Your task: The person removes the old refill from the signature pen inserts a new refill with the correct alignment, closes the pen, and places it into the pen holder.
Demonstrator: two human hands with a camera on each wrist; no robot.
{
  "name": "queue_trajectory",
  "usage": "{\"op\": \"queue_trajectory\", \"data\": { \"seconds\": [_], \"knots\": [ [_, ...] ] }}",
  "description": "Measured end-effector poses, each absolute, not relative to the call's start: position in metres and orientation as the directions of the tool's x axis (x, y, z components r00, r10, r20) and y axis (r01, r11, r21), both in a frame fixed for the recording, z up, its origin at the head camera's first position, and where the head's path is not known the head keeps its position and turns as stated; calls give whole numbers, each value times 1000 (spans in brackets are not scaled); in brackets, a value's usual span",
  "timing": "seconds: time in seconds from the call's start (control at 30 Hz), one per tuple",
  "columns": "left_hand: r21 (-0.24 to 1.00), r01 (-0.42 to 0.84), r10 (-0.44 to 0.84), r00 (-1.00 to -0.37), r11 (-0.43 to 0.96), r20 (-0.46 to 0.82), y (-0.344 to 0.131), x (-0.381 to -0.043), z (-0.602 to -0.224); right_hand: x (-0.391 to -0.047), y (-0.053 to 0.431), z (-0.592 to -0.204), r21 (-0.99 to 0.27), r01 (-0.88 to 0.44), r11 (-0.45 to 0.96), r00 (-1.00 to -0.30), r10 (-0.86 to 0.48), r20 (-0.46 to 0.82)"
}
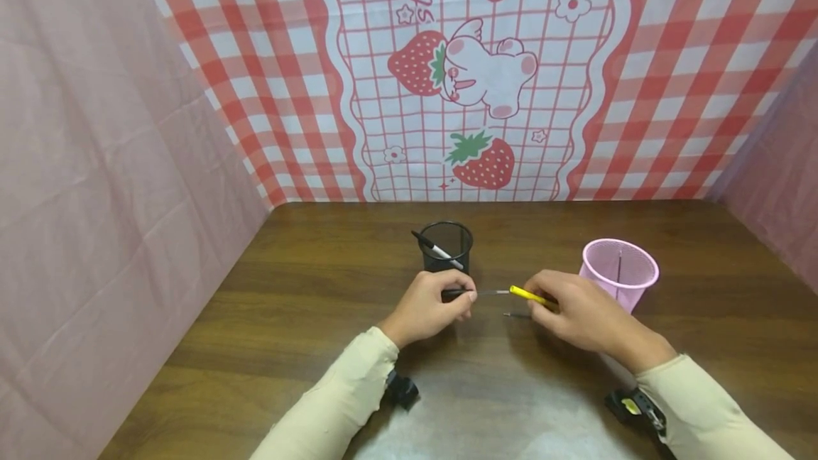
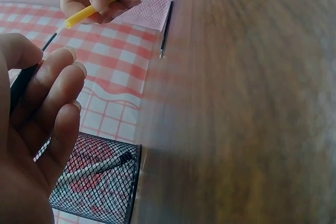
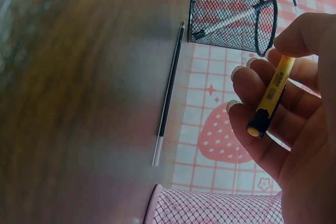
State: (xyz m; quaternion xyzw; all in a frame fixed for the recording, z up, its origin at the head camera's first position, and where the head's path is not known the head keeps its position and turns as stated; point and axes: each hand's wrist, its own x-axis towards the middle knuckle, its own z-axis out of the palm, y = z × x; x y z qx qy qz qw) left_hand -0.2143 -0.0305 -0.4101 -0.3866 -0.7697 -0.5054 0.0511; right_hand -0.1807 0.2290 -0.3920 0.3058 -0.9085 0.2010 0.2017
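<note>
My left hand (image 1: 434, 307) pinches a black pen part (image 1: 452, 294) between thumb and fingers. A thin ink refill (image 1: 493, 292) sticks out of that part to the right, its clear end right at the mouth of a yellow pen barrel (image 1: 530, 296). The barrel, capped in black at its other end, is gripped by the thumb and fingers of my right hand (image 1: 584, 311). Another black ink refill (image 3: 170, 87) with a clear tail lies on the table below the right hand; the head view shows mostly its tip.
Behind the left hand stands a black mesh cup (image 1: 471, 240) with a black-and-white pen (image 1: 437, 250) leaning in it. A pink mesh cup (image 1: 629, 297) holding a thin dark stick (image 1: 618, 266) is behind the right hand. Strawberry-printed cloth (image 1: 409, 140) hangs along the wooden table's (image 1: 255, 318) back edge.
</note>
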Motion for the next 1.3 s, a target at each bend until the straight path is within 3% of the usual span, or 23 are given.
{"op": "queue_trajectory", "data": {
  "seconds": [0.43,1.3],
  "knots": [
    [749,634,551,-701,191,453,-30,-213,-409,-180,229,-392,-194,-700,688,-666,-529,526],
    [759,629,567,-691,166,448,-30,-213,-409,-177,221,-391,-134,-738,661,-603,-558,570]
  ]
}}
